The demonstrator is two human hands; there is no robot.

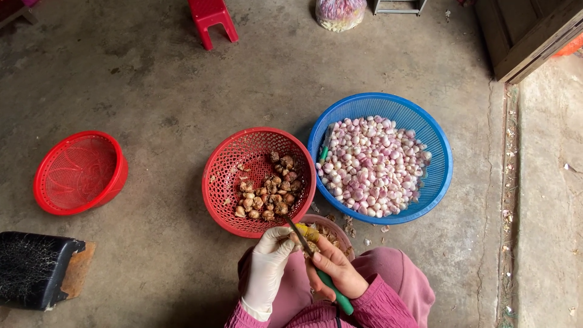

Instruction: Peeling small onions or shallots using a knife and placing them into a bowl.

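My left hand (268, 262), in a white glove, pinches a small brown unpeeled bulb (296, 238) over a pink bowl (335, 226) on my lap. My bare right hand (335, 270) grips a green-handled knife (316, 267), its blade tip touching that bulb. Just ahead stands a red basket (220, 182) with several brown unpeeled bulbs (267, 194) in it. To its right a blue basket (443, 176) is filled with several peeled pink-white bulbs (371, 165); a second green-handled knife (325, 146) leans inside its left rim.
An upturned red basket (80, 173) lies on the concrete floor at the left. A black block (36, 270) sits at the lower left. A red stool (211, 18) and a plastic bag of bulbs (339, 13) stand at the far edge. A raised concrete strip (549, 182) runs along the right.
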